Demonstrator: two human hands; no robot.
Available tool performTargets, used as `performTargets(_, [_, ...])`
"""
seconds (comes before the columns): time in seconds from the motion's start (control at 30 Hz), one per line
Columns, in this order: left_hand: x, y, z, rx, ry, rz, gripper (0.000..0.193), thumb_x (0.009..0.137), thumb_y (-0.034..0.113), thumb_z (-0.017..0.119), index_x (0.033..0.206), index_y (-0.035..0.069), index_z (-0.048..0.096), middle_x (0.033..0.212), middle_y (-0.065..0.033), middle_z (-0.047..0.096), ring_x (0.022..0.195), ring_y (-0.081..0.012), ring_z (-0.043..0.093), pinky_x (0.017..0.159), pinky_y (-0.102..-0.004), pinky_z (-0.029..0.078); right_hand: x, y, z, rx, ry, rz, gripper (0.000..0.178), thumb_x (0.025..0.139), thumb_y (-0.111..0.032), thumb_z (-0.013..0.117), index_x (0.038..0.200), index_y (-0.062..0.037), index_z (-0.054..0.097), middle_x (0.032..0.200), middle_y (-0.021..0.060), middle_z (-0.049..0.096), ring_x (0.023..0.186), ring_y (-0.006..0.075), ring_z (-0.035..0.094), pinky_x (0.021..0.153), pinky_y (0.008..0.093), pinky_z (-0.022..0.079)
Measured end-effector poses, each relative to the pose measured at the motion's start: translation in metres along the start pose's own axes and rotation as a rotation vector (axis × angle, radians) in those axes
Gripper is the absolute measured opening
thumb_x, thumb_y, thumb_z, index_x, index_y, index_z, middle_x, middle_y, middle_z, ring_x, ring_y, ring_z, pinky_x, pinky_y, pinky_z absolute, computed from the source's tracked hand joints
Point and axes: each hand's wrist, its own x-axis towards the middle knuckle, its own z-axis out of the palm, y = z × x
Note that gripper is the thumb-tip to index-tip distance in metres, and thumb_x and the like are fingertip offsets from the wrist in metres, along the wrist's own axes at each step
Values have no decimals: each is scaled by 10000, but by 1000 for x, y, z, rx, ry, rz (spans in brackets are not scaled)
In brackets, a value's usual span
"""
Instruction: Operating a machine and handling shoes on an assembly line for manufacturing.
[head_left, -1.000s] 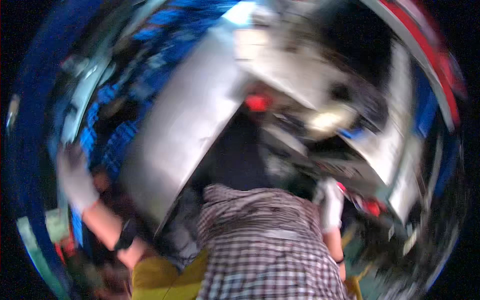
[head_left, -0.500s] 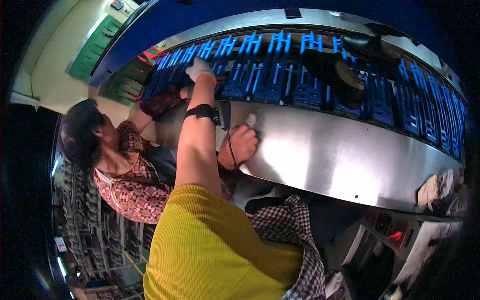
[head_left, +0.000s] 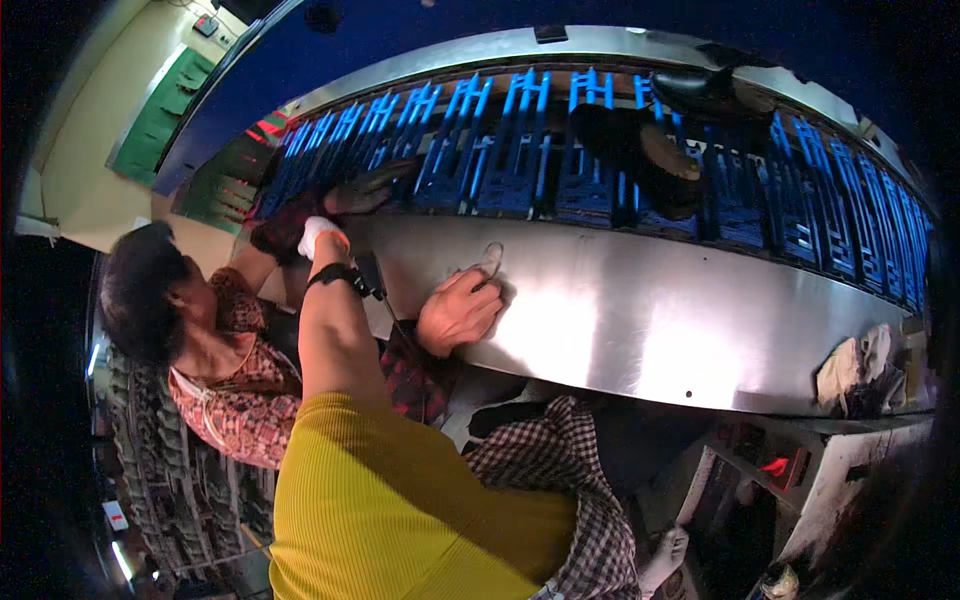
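Observation:
My left arm, in a yellow ribbed sleeve, reaches up and left. On its wrist is a black strap with a small black device (head_left: 370,274) and a cable. My left hand (head_left: 319,236), in a white glove with an orange cuff, is beside a co-worker's dark patterned sleeve (head_left: 275,235). Its fingers are hidden or blurred. A long dark thing (head_left: 375,188) lies at the end of that sleeve, over the near edge of the blue-lit rack conveyor (head_left: 480,150). My right hand cannot be made out.
The co-worker's bare hand (head_left: 462,310) rests on the steel ledge (head_left: 600,290). Dark shoes (head_left: 660,155) stand on the conveyor. A crumpled pale cloth (head_left: 850,370) sits at the ledge's right end. Below, a pale glove-like shape (head_left: 668,555) shows beside a box frame (head_left: 850,480).
My left hand has drawn back from over the conveyor, moving left and down beside the co-worker's sleeve. The long dark thing now shows there. The whole view has shifted slightly.

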Motion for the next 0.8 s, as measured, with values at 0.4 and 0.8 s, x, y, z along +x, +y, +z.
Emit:
performTargets(0.4, [17,-34,6,94,-143,19,322,966,175,493,1189,43,683,1230,-107,693,1079,-229,644,887,-335,510,9,65,-18,189,-59,70,221,995,-224,678,909,-40,590,812,-7,515,750,117,456,703,296,396])
performTargets(0.8, [14,-45,26,397,-176,119,375,982,137,421,1252,60,668,1298,-76,679,1149,-202,637,931,-299,496,26,90,-26,-106,-97,-22,208,998,-228,660,923,-48,587,839,1,500,792,130,470,731,307,401])
